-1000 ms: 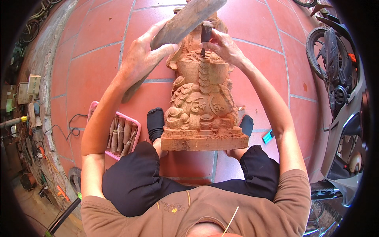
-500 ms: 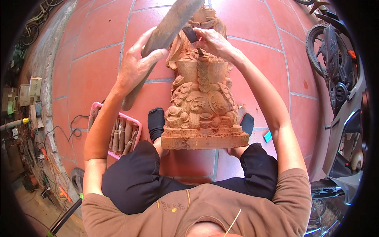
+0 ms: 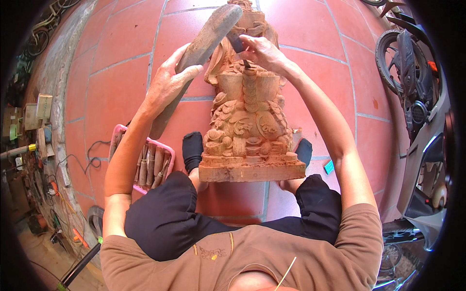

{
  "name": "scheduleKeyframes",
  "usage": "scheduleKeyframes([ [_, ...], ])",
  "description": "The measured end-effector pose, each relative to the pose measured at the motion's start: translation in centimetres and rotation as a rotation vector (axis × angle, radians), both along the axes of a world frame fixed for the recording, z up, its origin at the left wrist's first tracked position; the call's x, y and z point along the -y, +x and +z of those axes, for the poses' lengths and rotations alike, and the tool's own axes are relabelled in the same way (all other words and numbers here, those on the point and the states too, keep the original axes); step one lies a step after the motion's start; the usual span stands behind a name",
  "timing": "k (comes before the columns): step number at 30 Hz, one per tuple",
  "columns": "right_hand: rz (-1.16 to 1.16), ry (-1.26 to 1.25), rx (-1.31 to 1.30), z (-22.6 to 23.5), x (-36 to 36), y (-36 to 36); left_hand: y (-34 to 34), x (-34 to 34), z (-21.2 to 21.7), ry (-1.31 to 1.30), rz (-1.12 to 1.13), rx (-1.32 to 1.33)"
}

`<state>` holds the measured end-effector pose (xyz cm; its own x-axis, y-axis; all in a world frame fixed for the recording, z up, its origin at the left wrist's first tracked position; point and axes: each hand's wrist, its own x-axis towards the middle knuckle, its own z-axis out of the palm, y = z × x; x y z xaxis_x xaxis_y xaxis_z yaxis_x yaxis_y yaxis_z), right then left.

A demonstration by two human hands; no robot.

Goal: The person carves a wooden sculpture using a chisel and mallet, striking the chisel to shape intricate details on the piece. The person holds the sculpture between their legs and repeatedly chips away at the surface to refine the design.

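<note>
Head view: I see the left hand (image 3: 167, 85) wrapped around a wooden club (image 3: 206, 41), the right hand (image 3: 263, 52) gripping a dark-handled chisel (image 3: 235, 42), blade on the carved wooden statue (image 3: 247, 121). It rests on red floor tiles (image 3: 320, 106), base between socked feet (image 3: 192, 148).

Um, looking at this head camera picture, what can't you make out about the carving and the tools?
All in the head view:
Carving: its far end is cut off by the top edge.
Chisel: partly covered by the right hand.
Left hand: palm hidden behind the wooden bat.
Basket tools: some hidden by the left forearm.
Small blue thing: too small to identify.
</note>
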<state>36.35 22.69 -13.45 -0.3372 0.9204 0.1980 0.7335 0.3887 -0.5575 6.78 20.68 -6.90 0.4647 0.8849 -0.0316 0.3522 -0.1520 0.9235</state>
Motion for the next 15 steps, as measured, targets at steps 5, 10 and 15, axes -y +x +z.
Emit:
scheduleKeyframes([
  [5, -0.103, -0.346, -0.339, 0.2, 0.9, 2.4, -0.2, 0.9, 1.2, -0.102, 0.031, 0.03],
  [10, -0.108, -0.337, -0.342, -0.5, 0.9, 3.3, 0.5, 0.9, 0.8, 0.013, -0.016, 0.043],
  [15, -0.056, -0.229, -0.1, 1.4, 1.8, 1.9, 1.5, 2.1, 1.3, 0.133, -0.065, 0.047],
])
